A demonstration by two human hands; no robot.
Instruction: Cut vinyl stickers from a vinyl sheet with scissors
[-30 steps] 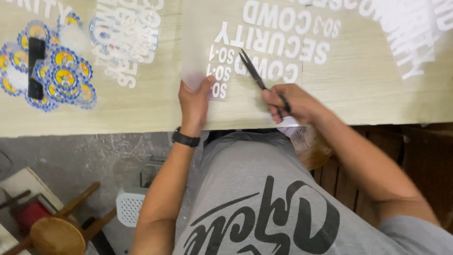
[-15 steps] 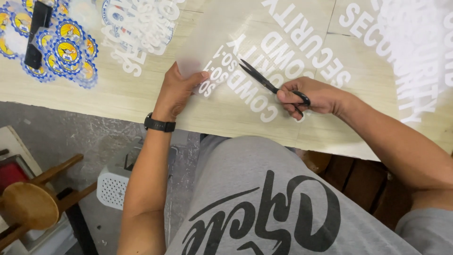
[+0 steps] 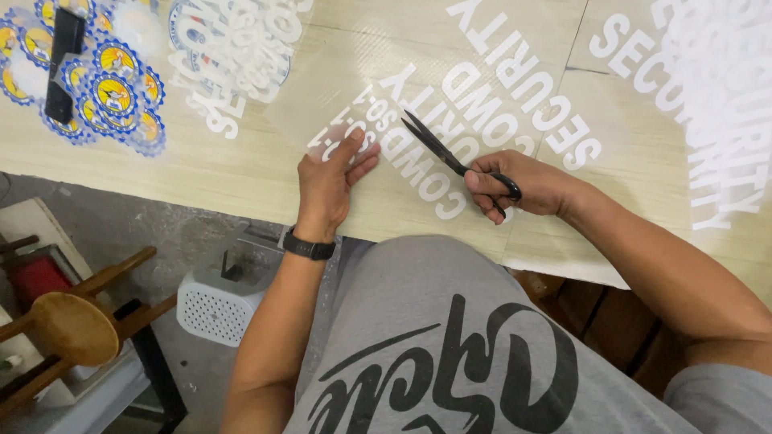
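While the pale wooden table (image 3: 201,173) fills the whole upper half of the frame, clear film sheets printed with white lettering lie spread across it from left to right, and the one being worked on, the transfer sheet (image 3: 450,120), sits at centre, running up and away from the near edge. Down at the bottom, a grey shirt with a big black script print (image 3: 450,378) takes up the middle and right. Over at lower left stands a round wooden stool (image 3: 72,325), and just right of it on the floor sits a white perforated plastic box (image 3: 217,301). Up in the upper left corner, a cluster of blue-and-yellow round emblems (image 3: 104,88) lies on the table with a black oblong object (image 3: 63,60) resting across them. Now the hands: the left hand (image 3: 330,181), black watch (image 3: 310,245) on its wrist, lies flat with fingers together, pressing the near left part of the transfer sheet down. Right of centre, the right hand (image 3: 523,185) is curled through the handles of the black scissors (image 3: 454,157), gripping them firmly, blades parted narrowly and pointing to the upper left over the lettering, tips near the left hand's fingertips
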